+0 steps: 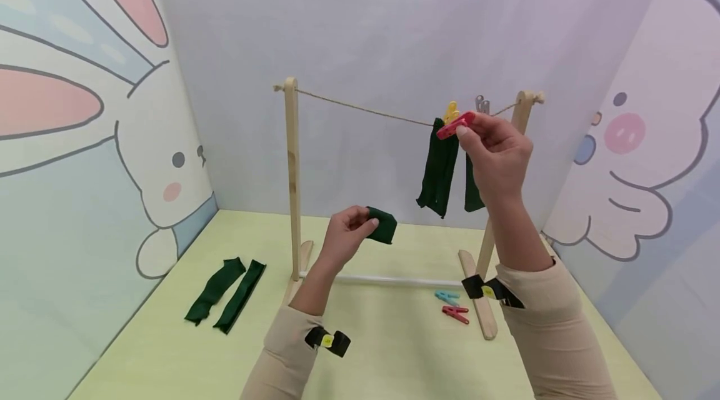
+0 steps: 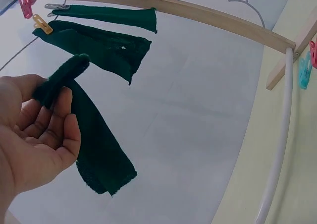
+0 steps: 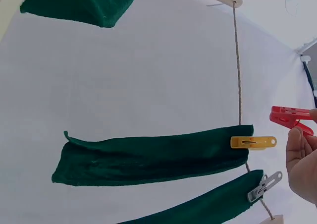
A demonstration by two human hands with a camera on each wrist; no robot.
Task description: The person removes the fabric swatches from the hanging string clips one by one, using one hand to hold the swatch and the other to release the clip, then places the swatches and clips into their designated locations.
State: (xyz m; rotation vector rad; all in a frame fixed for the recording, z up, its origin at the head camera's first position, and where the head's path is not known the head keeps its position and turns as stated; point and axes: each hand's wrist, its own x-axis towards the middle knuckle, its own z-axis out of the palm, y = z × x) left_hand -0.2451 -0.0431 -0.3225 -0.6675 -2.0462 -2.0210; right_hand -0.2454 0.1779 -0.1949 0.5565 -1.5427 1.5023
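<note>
My left hand [image 1: 344, 239] pinches a dark green strip of cloth [image 2: 101, 140] between thumb and fingers, and its lower part hangs down in the left wrist view. Higher up on the right, my right hand [image 1: 502, 159] holds a red clothespin [image 3: 287, 116] by thumb and fingertips, just in front of the rope [image 1: 365, 110]. Two more green cloths hang from that rope. A yellow clothespin [image 3: 253, 142] clips the nearer cloth [image 3: 153, 157]; a grey clothespin [image 3: 265, 186] clips the other cloth [image 3: 203, 204], which my right hand partly covers in the head view.
The rope runs between a left wooden post [image 1: 293, 181] and a right wooden post [image 1: 522, 114], joined low down by a white rod [image 1: 388, 280]. Two green cloths [image 1: 216, 290] lie on the table at left. By the right foot lie a teal clothespin [image 1: 447, 297] and another red clothespin [image 1: 455, 314].
</note>
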